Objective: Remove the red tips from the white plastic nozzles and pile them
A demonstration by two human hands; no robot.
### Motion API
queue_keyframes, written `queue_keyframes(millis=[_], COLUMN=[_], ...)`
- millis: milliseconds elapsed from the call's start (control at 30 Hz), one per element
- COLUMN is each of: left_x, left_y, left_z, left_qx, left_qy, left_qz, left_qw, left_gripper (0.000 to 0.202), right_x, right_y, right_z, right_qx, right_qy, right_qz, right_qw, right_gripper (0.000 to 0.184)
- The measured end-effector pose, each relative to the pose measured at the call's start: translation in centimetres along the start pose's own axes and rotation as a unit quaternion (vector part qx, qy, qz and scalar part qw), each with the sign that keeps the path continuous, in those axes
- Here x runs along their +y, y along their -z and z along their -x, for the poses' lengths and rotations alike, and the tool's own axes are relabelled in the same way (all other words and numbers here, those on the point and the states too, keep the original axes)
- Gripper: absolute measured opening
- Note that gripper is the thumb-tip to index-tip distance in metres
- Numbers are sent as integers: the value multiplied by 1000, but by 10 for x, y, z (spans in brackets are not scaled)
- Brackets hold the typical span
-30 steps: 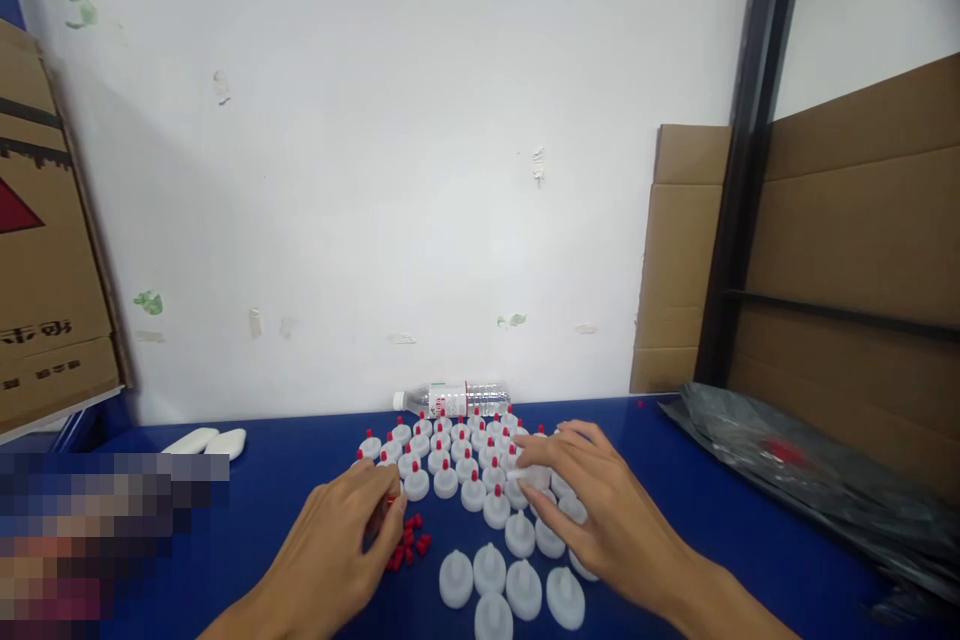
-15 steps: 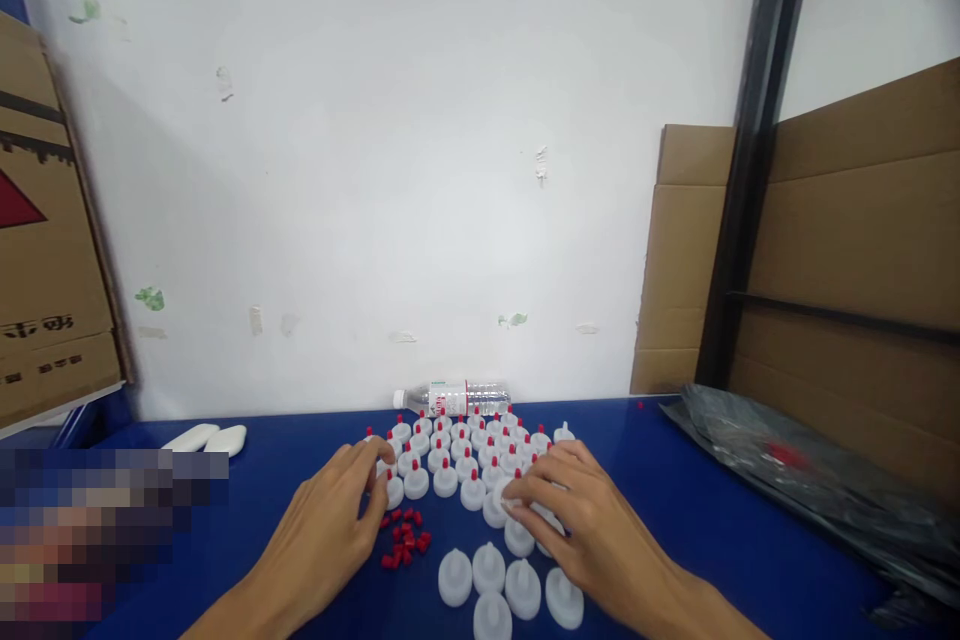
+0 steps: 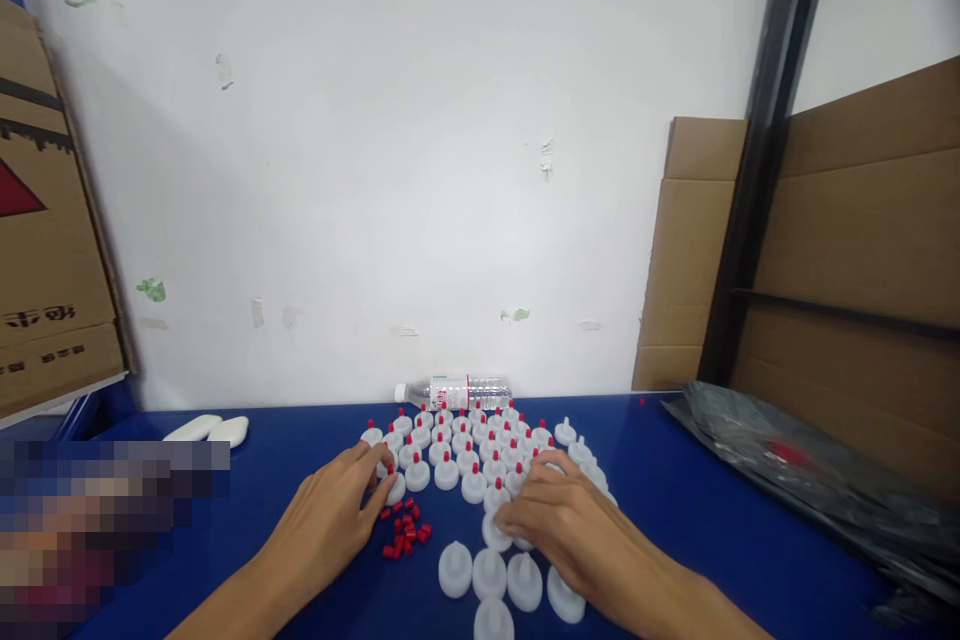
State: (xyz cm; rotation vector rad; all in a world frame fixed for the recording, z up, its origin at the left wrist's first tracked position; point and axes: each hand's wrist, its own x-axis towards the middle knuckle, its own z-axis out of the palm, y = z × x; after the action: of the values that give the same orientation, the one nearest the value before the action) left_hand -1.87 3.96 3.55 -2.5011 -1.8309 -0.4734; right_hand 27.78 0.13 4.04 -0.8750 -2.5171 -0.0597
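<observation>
Many white domed nozzle caps stand in rows on the blue table, most with small red tips. At the left front of these rows my left hand is curved, its thumb and index finger apart beside a red-tipped nozzle cap. A pile of loose red tips lies just right of that hand. My right hand is bent over the right side, its closed fingertips on a white nozzle cap; they hide part of it. Several nozzle caps without red tips stand nearest me.
A clear plastic bottle lies against the white wall behind the rows. Two white rounded objects rest at left. Dark plastic bags lie at right, near cardboard. A cardboard box stands far left.
My right hand has shifted slightly left and its fingertips have closed lower, over a nearer nozzle cap. A red tip now shows on the cap just behind it. My left hand barely moved.
</observation>
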Motion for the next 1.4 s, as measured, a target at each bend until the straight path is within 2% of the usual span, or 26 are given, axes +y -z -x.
queue_keyframes(millis=[133, 300, 400, 533, 600, 700, 867, 1033, 1167, 1300, 1400], left_x=[-2, 1, 11, 31, 39, 45, 43, 42, 49, 57, 53], left_y=[0, 7, 6, -6, -13, -18, -19, -25, -22, -15, -6], left_z=[0, 3, 11, 27, 33, 36, 31, 27, 30, 40, 39], left_qx=[10, 73, 104, 135, 161, 173, 151, 160, 125, 71, -12], left_qy=[-4, -24, -93, -222, -281, -323, -321, -337, -321, -241, -164], left_qz=[-1, 46, 117, 194, 199, 182, 115, 75, 153, 261, 360], left_qw=[1000, 996, 983, 946, 925, 913, 928, 925, 926, 932, 919], left_gripper=[21, 19, 18, 11, 7, 9, 26, 39, 44, 49, 56], right_x=[-2, -3, -10, -23, -26, -28, -27, -26, -27, -28, -21], right_y=[3, 8, 11, 7, 1, -9, -17, -17, -19, -19, -8], right_z=[0, 1, 2, 1, -1, -2, -3, -7, -11, -12, -8], right_qx=[-7, 56, 92, 114, 130, 164, 184, 214, 249, 252, 243], right_qy=[-10, -41, -26, 42, 83, 97, 94, 103, 126, 134, 121], right_qz=[-18, -21, -19, 1, 0, -13, -7, 40, 83, 112, 124], right_qw=[1000, 997, 995, 993, 988, 982, 978, 971, 957, 952, 955], right_gripper=[24, 24, 27, 60, 54, 28, 22, 15, 11, 12, 14])
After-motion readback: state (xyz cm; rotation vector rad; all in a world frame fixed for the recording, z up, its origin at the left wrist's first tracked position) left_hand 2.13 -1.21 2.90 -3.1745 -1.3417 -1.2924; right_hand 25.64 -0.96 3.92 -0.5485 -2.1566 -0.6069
